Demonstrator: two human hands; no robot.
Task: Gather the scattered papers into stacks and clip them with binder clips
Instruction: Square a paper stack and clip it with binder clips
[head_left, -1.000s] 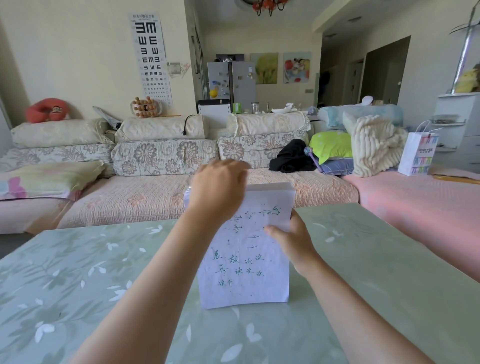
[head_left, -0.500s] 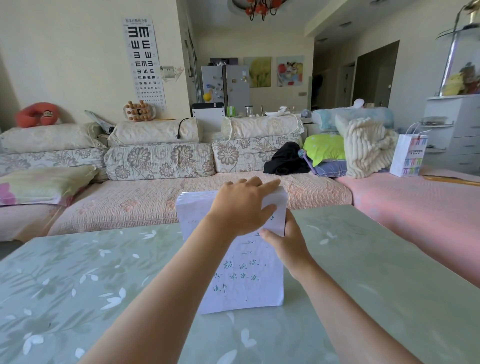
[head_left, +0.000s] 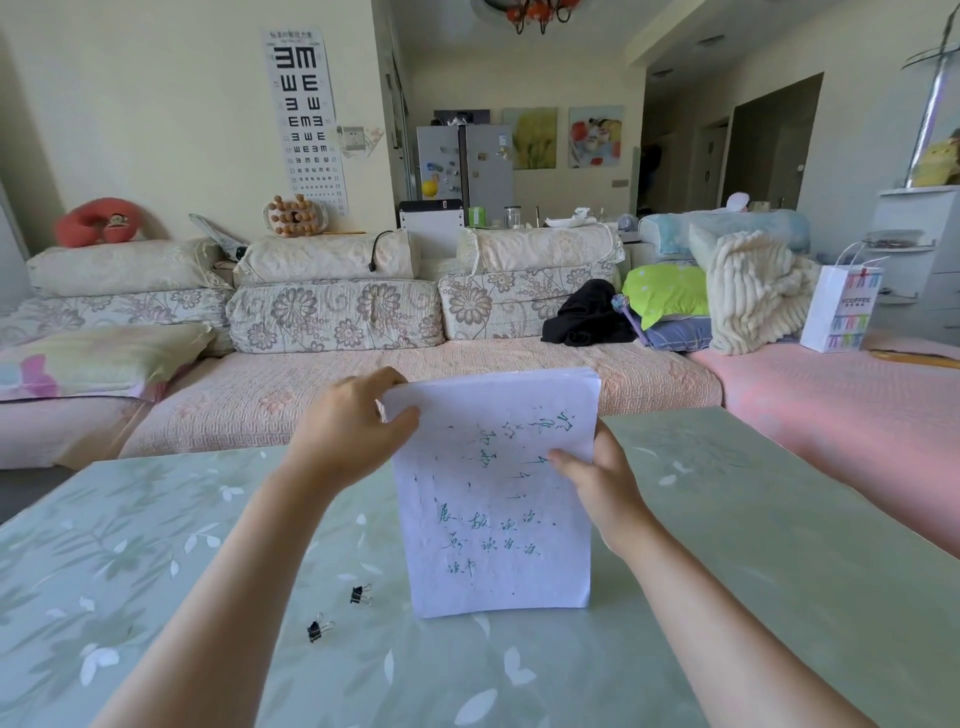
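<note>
Currently the paper stack (head_left: 493, 493) stands upright, long axis vertical, lower edge on the desk (head_left: 779, 571). The left hand (head_left: 353, 431) grips its top-left corner, the right hand (head_left: 597, 478) its right edge. Two binder clips (head_left: 361, 594) (head_left: 319, 630) lie leftward, nearer the left hand.

So the paper stack (head_left: 498, 493) is standing upright on the table (head_left: 779, 571), walling off the middle, with the left hand (head_left: 353, 431) and right hand (head_left: 597, 478) gripping its top corner and right edge. One binder clip (head_left: 361, 594) and a second binder clip (head_left: 319, 630) are lying between left forearm and stack. Tabletop is stretching bare outside both arms — sofa (head_left: 332, 317) closing the far side.
</note>
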